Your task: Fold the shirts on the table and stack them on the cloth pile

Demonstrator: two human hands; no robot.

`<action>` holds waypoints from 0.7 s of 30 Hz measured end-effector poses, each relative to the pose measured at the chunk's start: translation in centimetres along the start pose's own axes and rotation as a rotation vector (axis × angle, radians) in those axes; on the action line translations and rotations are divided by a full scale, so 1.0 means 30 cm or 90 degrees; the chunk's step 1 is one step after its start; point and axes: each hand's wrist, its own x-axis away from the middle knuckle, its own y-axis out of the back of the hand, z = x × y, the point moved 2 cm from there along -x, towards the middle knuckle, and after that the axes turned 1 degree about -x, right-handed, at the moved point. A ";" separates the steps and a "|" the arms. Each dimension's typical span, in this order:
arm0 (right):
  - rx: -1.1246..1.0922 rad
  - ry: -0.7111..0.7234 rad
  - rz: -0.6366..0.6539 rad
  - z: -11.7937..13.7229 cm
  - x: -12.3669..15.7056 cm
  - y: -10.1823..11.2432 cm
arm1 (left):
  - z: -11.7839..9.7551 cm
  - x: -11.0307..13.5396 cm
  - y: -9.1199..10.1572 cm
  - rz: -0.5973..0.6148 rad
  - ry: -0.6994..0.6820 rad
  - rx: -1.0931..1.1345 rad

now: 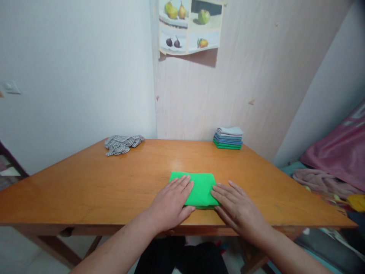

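A folded bright green cloth (201, 186) lies on the wooden table (114, 182) near its front edge. My left hand (171, 203) rests flat on the cloth's left part, fingers stretched out and together. My right hand (238, 207) lies flat at the cloth's right edge, its fingertips touching the cloth and its palm on the table. Neither hand grips anything.
A stack of folded cloths (228, 137) in white, blue and green stands at the table's far edge by the wall. A crumpled striped cloth (122, 144) lies at the far left. Pink and mauve fabrics (336, 160) are piled to the right of the table.
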 end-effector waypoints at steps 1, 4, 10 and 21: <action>0.012 0.004 -0.006 -0.007 0.002 -0.004 | 0.001 0.000 -0.005 -0.002 0.003 -0.005; 0.039 0.010 -0.026 -0.027 0.020 -0.010 | -0.002 -0.003 -0.007 0.004 0.009 -0.018; 0.043 0.010 -0.001 -0.032 0.048 -0.007 | -0.015 -0.002 -0.001 0.022 0.011 -0.040; -0.045 -0.133 -0.083 -0.026 -0.083 0.043 | -0.026 0.001 -0.018 -0.009 0.016 -0.040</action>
